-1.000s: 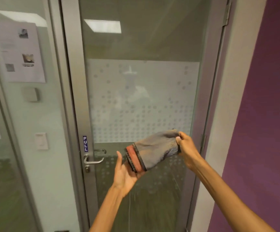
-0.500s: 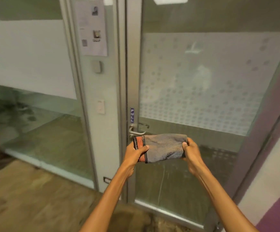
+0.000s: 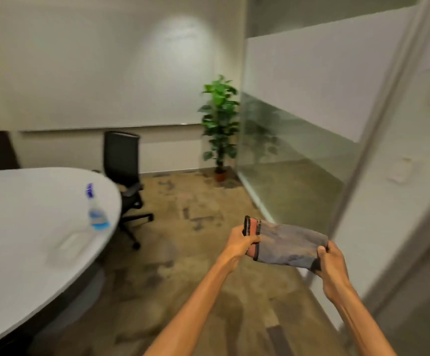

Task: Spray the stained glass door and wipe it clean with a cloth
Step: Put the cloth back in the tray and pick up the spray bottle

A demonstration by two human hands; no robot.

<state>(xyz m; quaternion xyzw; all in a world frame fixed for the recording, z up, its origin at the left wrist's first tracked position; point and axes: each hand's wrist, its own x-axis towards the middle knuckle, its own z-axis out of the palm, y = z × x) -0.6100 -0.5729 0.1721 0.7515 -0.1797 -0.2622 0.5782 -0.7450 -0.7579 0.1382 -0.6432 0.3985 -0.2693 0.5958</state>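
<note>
I hold a folded grey cloth (image 3: 288,245) with an orange and black edge between both hands, low and right of centre. My left hand (image 3: 239,244) grips its orange end; my right hand (image 3: 329,263) pinches the other end. A clear spray bottle (image 3: 96,211) with blue liquid and a purple nozzle stands on the white oval table (image 3: 29,227) at the left, well away from both hands. The glass door is out of view; only the blurred grey frame (image 3: 378,155) beside it shows at the right.
A black office chair (image 3: 125,170) stands behind the table's end. A potted green plant (image 3: 219,124) sits in the far corner by the frosted glass partition (image 3: 311,98). Patterned brown carpet (image 3: 183,278) lies between the table and the glass wall.
The view has swung left, from the glass door to the room with the table. My left hand, open a second ago, has closed on the cloth's orange end; both hands now hold it.
</note>
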